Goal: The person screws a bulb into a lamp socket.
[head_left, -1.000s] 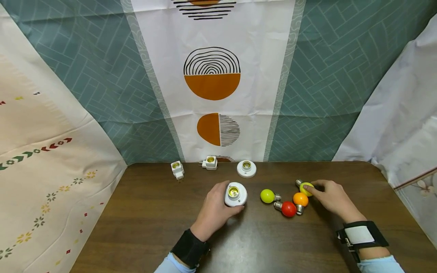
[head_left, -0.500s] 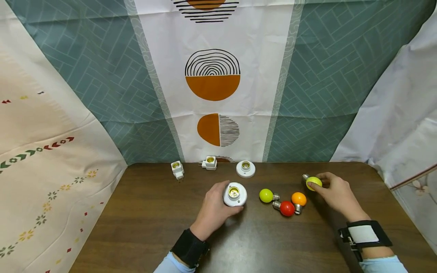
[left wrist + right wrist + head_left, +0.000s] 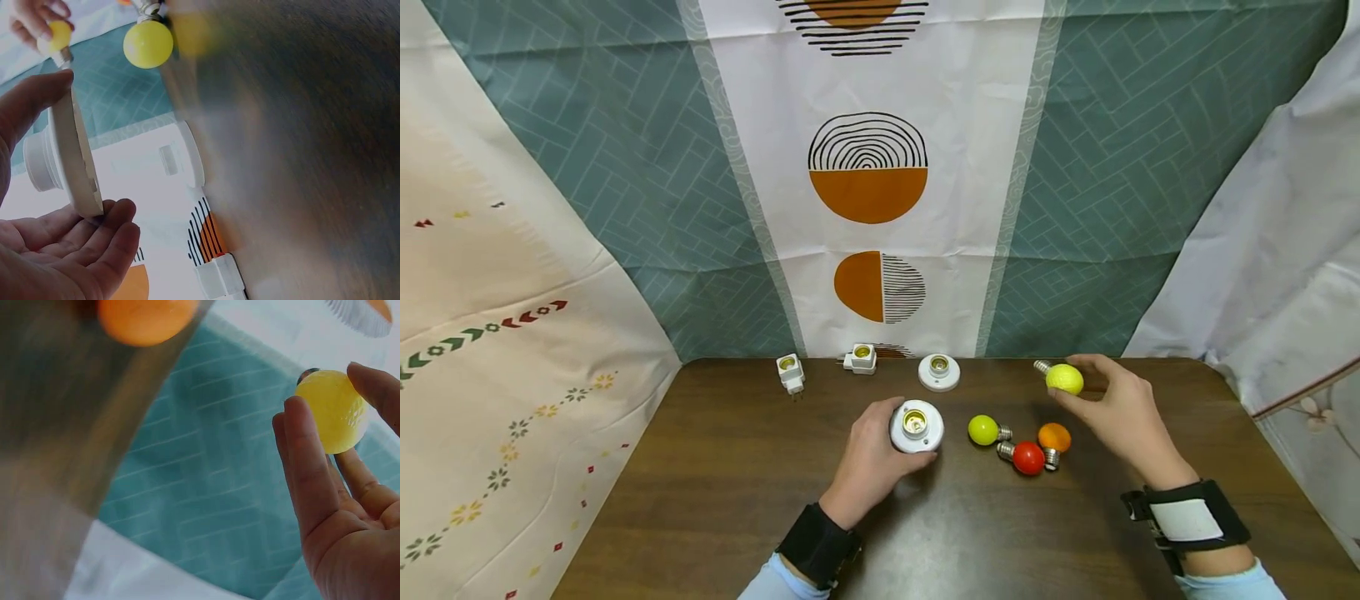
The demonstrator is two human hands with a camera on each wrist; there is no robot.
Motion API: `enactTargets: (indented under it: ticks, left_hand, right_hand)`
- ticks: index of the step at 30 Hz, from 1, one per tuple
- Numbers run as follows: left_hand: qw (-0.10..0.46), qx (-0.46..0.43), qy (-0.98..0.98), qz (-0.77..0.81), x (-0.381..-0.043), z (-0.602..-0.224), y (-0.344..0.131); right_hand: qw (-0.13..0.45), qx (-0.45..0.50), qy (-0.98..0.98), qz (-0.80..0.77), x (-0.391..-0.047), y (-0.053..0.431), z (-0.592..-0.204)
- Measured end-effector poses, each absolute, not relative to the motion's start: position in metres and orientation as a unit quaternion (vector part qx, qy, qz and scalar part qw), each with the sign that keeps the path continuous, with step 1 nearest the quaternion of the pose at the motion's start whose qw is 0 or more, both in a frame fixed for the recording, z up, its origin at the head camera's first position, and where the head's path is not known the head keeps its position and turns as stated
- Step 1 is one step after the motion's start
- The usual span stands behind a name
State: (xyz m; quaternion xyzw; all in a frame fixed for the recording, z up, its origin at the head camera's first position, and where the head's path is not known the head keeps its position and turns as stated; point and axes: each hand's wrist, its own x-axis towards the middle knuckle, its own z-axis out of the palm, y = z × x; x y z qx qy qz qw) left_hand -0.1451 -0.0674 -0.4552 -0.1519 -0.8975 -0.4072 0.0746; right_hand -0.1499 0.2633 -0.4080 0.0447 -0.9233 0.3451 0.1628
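Note:
My left hand (image 3: 871, 454) grips a round white lamp holder (image 3: 916, 427) by its rim, thumb on one side and fingers on the other. Its brass-lined socket faces up in the head view; the left wrist view shows the holder (image 3: 74, 156) edge-on, lifted off the table. On the right, my right hand (image 3: 1123, 412) pinches a yellow light bulb (image 3: 1064, 379) between thumb and fingertips, its screw base pointing up and left. The right wrist view shows this bulb (image 3: 331, 411) held by its glass, the base mostly hidden.
Between the hands lie a yellow-green bulb (image 3: 983, 430), a red bulb (image 3: 1028, 457) and an orange bulb (image 3: 1054, 437) on the brown table (image 3: 737, 500). Along the back edge stand another round lamp holder (image 3: 938, 372) and two plug-in sockets (image 3: 860, 359), before a hanging patterned cloth (image 3: 880, 225).
My right hand has lifted the yellow bulb from beside the orange one, first moving right, then up and back left. The left hand stays nearly still with the lamp holder.

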Motion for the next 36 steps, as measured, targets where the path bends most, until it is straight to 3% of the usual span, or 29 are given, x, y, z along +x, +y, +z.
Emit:
enactTargets:
  ticks: [8,16,26,36]
  left_hand:
    - [0.084,-0.151,-0.898,-0.405,-0.146,-0.454,-0.066]
    - [0.068,-0.154,-0.898,-0.407,-0.145,-0.453,-0.062]
    - [0.073,-0.159,-0.894,-0.412,-0.143,-0.457,-0.057]
    - [0.082,-0.174,-0.89,-0.412,-0.143,-0.459,-0.053]
  right_hand:
    - [0.141,0.097,-0.907,0.384,-0.143,0.226,-0.393]
    - [0.156,0.16,-0.887,0.405,-0.14,0.198,-0.384]
    - [0.111,0.167,-0.886,0.417,-0.135,0.176,-0.379]
    - [0.082,0.266,-0.835,0.474,-0.134,0.159,-0.382]
